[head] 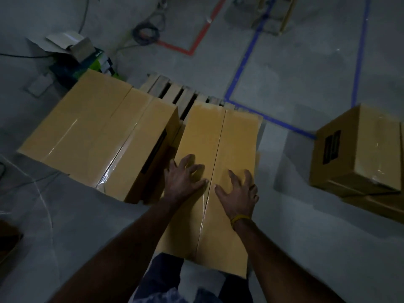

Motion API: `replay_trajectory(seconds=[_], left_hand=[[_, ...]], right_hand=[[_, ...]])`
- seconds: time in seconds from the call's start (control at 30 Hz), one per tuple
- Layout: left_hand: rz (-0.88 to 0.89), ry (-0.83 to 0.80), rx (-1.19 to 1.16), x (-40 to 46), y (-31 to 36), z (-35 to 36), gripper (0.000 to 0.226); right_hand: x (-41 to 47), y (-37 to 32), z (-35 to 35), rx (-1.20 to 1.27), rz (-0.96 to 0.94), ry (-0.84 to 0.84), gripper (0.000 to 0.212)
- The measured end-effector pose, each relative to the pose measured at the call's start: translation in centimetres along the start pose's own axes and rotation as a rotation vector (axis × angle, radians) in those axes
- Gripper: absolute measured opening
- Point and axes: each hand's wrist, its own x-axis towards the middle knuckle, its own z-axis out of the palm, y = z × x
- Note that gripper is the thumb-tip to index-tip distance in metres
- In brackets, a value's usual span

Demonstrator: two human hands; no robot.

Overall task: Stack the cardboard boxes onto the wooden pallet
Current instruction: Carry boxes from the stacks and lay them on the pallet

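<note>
A long taped cardboard box [218,141] lies in front of me, its far end over the wooden pallet [172,90]. My left hand [184,177] lies flat on the box top with fingers spread, left of the centre seam. My right hand [237,191] presses flat on the top to the right of the seam, a yellow band on its wrist. A larger cardboard box [98,132] stands on the pallet's left side, close beside the long box. The pallet slats show only at the far end between and behind the two boxes.
A stack of more cardboard boxes [358,154] stands on the floor at the right. An open carton and green packages [76,55] sit behind the large box. Coiled cables [146,32], blue tape lines [247,60] and red tape mark the grey floor. Another pallet [275,16] lies far back.
</note>
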Motion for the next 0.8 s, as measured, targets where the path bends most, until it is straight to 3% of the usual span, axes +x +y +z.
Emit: replay_trajectory(seconds=[0.43, 0.8], left_hand=[[0.101, -0.022, 0.008, 10.4, -14.8, 2.7, 0.061], [0.116, -0.031, 0.048, 14.0, -21.4, 7.7, 0.063]], right_hand=[[5.8, -8.8, 13.9, 0.094, 0.086, -0.059, 0.083], [8.7, -9.7, 21.9, 0.089, 0.078, -0.152, 0.09]])
